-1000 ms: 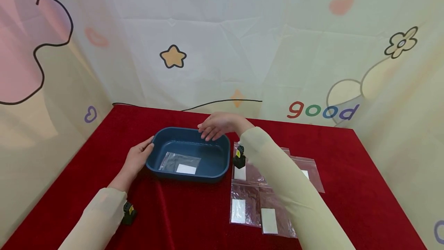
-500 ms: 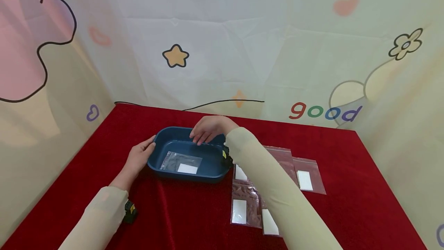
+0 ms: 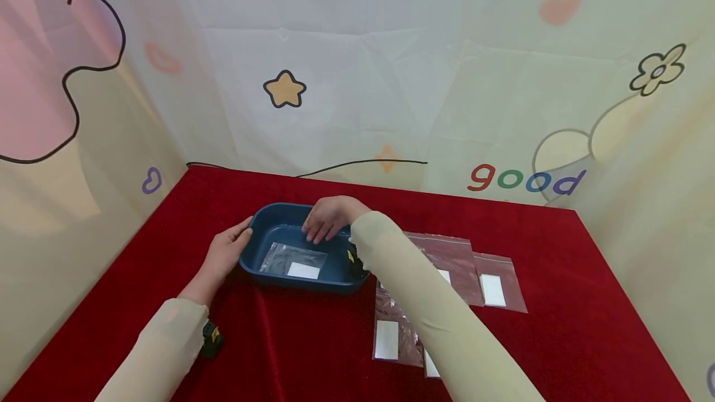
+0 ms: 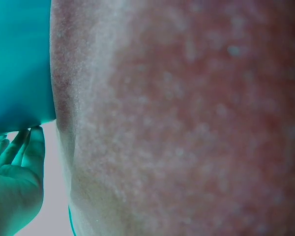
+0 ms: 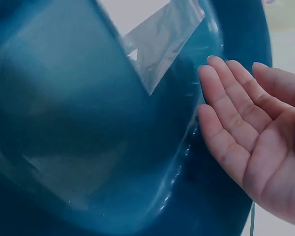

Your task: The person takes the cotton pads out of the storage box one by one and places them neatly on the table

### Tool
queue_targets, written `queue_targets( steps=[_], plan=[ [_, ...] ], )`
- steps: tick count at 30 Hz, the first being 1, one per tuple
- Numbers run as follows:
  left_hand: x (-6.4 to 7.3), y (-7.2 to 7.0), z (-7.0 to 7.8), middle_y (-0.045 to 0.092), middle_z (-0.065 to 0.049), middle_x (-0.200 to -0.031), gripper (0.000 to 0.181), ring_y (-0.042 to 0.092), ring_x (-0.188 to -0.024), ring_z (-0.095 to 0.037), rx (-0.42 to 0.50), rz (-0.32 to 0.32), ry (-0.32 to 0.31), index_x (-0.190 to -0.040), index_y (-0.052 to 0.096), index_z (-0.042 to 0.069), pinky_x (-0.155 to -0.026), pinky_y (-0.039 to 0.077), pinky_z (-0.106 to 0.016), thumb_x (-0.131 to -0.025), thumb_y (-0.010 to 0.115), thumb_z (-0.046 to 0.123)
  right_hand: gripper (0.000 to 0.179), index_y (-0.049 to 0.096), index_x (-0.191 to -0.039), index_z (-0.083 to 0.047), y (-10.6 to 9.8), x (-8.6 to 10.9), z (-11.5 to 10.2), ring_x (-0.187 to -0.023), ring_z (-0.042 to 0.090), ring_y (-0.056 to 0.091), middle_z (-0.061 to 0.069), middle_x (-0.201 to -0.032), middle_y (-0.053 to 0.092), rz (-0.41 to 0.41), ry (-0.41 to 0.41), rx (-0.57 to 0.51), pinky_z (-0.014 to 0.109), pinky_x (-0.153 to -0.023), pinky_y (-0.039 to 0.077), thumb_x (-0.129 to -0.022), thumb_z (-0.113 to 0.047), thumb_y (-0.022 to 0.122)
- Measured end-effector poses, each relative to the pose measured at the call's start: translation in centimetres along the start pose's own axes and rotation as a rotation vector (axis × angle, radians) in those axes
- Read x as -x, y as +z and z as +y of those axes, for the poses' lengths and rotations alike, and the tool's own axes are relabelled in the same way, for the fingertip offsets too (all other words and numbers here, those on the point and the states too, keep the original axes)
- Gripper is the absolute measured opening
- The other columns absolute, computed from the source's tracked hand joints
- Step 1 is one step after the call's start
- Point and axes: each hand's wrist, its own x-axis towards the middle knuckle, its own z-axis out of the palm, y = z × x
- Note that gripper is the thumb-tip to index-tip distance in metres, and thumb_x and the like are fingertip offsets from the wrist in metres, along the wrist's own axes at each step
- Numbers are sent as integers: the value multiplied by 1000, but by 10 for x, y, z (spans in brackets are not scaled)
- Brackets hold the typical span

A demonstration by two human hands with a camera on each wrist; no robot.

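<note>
A blue plastic tub stands on the red cloth. Inside it, toward the front left, lies a clear zip bag with a white label panel. My left hand is at the tub's left end, its fingers lightly bent against the outer wall; the left wrist view also shows the fingertips touching the blue side. My right hand hangs over the tub near its back wall, palm toward the inside, fingers loosely curved and holding nothing. In the right wrist view the bag lies beyond those fingers.
Several more clear zip bags with white labels lie to the tub's right, among them a rightmost bag and a front bag; my right forearm covers part of them. A printed curtain hangs behind the red cloth.
My right hand has moved left and lower, from above the tub's back right rim to inside its outline. The left hand stays at the tub, and the bag inside keeps its place.
</note>
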Motion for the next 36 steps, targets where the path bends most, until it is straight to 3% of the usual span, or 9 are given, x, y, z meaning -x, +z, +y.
queue_targets(
  steps=[6, 14, 17, 21, 25, 29, 31, 36],
  plan=[
    [0, 0, 0, 34, -18, -165, 52, 37, -152, -35, 3, 2, -10, -160, 32, 7, -121, 39, -49, -111, 41, 24, 37, 60, -139, 1, 3, -8, 2, -131, 33, 63, 21, -140, 64, -17, 72, -16, 45, -119, 45, -105, -14, 53],
    [1, -1, 2, 32, -18, -166, 52, 31, -155, -36, 9, -3, -16, -160, 32, 7, -124, 36, -50, -111, 43, 22, 38, 58, -141, 1, 8, -13, 2, -136, 35, 60, 22, -145, 61, -49, 108, -25, 46, -120, 44, -106, -12, 52],
    [0, -1, 2, 32, -19, -165, 52, 31, -155, -36, 8, 0, -14, -160, 32, 7, -124, 36, -51, -111, 43, 22, 38, 59, -141, -1, 9, -14, 1, -123, 32, 65, 22, -143, 62, -67, 128, -30, 42, -116, 48, -106, -13, 53],
    [1, 0, 3, 32, -18, -166, 52, 31, -156, -36, 12, 3, -19, -160, 33, 7, -124, 36, -51, -111, 43, 21, 33, 64, -133, -4, 11, -14, 0, -97, 22, 65, 16, -124, 72, -83, 166, 11, 31, -92, 54, -104, -19, 58],
    [0, 0, 1, 32, -18, -166, 52, 31, -156, -35, 17, 0, -18, -160, 33, 7, -123, 36, -49, -111, 42, 21, 16, 70, -106, -9, 13, -12, -2, -84, 17, 59, 5, -92, 69, -87, 189, 96, 27, -76, 47, -101, -24, 63],
    [-1, 0, 1, 31, -18, -167, 52, 31, -156, -35, 31, -9, -12, -160, 32, 7, -123, 37, -48, -111, 42, 20, 21, 67, -83, -12, 14, -12, -1, -80, 15, 54, 0, -79, 60, -90, 196, 166, 27, -75, 45, -100, -24, 66],
    [-1, -1, 1, 31, -18, -167, 52, 31, -156, -35, 33, -13, -12, -160, 32, 7, -123, 37, -48, -111, 42, 20, 21, 69, -81, -13, 13, -14, -1, -79, 15, 53, 0, -78, 60, -83, 190, 174, 26, -74, 45, -99, -24, 67],
    [0, -1, 0, 31, -18, -167, 52, 32, -155, -35, 33, -15, -14, -160, 31, 8, -123, 37, -49, -111, 41, 21, 12, 76, -94, -11, 13, -18, 0, -81, 16, 52, 0, -79, 63, -30, 133, 156, 27, -73, 45, -99, -19, 68]
  ],
)
